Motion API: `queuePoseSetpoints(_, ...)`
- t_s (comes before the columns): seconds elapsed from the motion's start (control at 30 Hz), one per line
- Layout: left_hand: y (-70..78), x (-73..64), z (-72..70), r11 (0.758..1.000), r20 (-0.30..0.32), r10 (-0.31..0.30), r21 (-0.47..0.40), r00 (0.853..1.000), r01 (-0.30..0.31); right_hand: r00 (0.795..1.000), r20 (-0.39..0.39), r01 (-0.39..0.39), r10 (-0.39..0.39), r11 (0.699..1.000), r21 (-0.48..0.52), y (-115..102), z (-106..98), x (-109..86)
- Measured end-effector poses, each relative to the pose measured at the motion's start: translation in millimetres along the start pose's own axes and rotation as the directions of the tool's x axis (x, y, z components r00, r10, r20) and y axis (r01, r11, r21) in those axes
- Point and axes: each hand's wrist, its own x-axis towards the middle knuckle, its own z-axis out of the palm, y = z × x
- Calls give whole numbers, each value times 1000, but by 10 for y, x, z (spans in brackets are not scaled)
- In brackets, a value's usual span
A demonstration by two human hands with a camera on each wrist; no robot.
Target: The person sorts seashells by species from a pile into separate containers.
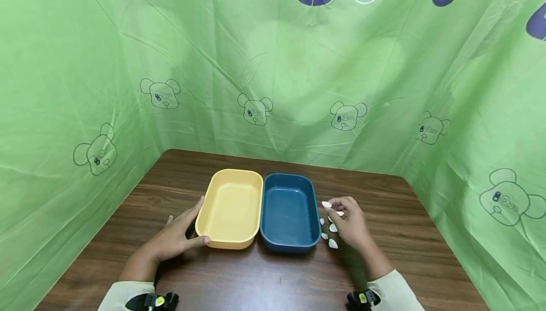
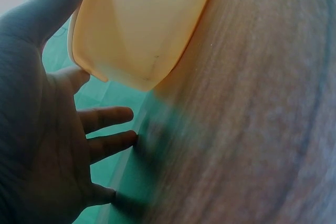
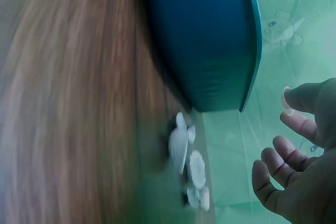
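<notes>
- And here is the step in hand, by the look of it: taking up small white pieces one at a time, with the right hand [image 1: 350, 218] doing the picking.
- That right hand pinches one small white shell-like piece [image 1: 326, 204] between thumb and index fingertips; the right wrist view shows the grip is narrow, the other fingers loosely bent behind it.
- Over on the left, the left hand [image 1: 175, 239] is spread wide, thumb at the near left corner of the pale yellow, rounded rectangular, plastic-looking container [image 1: 230, 206], index finger at its left side, seemingly to steady it.
- The next move, one would judge, calls for a light, sure pinch and enough height to clear a rim; which container is meant cannot be told.
- The held piece sits just beyond the right rim of the deep blue, rounded rectangular, plastic-looking container [image 1: 290, 214], which stands right of the yellow one, close beside it.
- Beneath and near the right hand, loose white shell-like pieces [image 1: 332, 243] lie scattered on the dark brown wood-grain table [image 1: 239, 282], right of the blue container, well apart from the left hand.
- Slippery little customers, perhaps: a thin edge could slide from the fingertips.
</notes>
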Motion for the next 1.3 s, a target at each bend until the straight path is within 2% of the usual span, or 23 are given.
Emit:
queuePoseSetpoints(0.27,0,0,2,1000,2,-13,-3,1000,13,996,52,-81,78,995,57,-105,162,57)
queuePoseSetpoints(0.53,21,-4,-14,1000,3,-19,-4,1000,19,993,72,-101,94,989,111,-148,308,44)
queuePoseSetpoints(0.63,32,-2,-17,1000,4,-19,-5,1000,19,994,61,-91,86,991,101,-153,370,30)
queuePoseSetpoints(0.8,43,-8,-13,1000,3,-18,-14,1000,18,1000,8,-22,22,997,70,-139,440,5)
queuePoseSetpoints(0.93,52,-9,-11,1000,0,-16,-20,1000,16,1000,11,-13,12,999,52,-135,438,1)
queuePoseSetpoints(1.2,49,-12,-10,1000,2,-22,-13,1000,22,995,53,-89,86,994,62,-139,391,26)
queuePoseSetpoints(1.3,46,-11,-9,1000,4,-27,-12,1000,27,994,52,-94,91,994,62,-134,377,26)
